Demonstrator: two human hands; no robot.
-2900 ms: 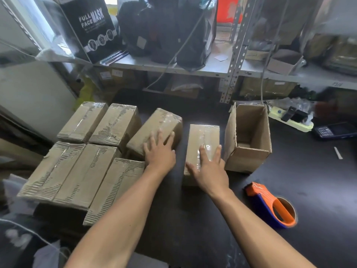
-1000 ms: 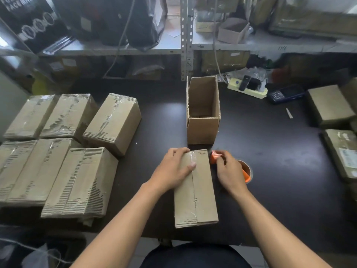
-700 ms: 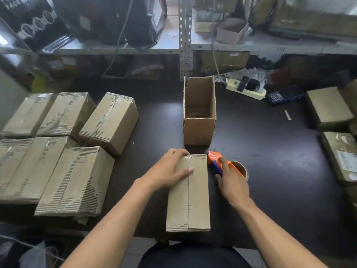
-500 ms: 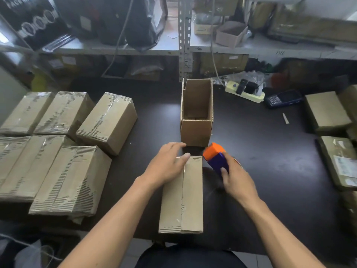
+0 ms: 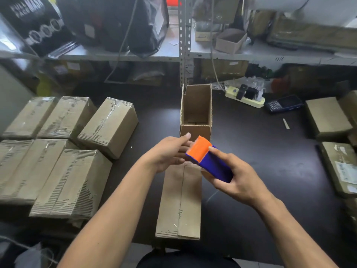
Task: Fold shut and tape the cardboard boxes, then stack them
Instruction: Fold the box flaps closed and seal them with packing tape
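A long closed cardboard box (image 5: 180,202) lies lengthwise on the black table (image 5: 260,155) in front of me, its centre seam bare of tape. My right hand (image 5: 231,180) grips an orange and blue tape dispenser (image 5: 207,157) held above the box's far end. My left hand (image 5: 170,151) is raised off the box, fingers spread, touching the dispenser's orange front; whether it pinches tape I cannot tell. An open cardboard box (image 5: 196,111) stands just behind the hands. Several taped boxes (image 5: 71,167) lie grouped at the left.
More cardboard parcels (image 5: 328,117) lie at the table's right edge. A power strip (image 5: 245,97) and a dark handset (image 5: 283,103) sit at the back right. A metal shelf (image 5: 183,55) with bags and boxes runs behind the table.
The box was pulled from the left group to the table's near edge. My right hand picked the tape dispenser up off the table and raised it; my left hand lifted off the box toward it.
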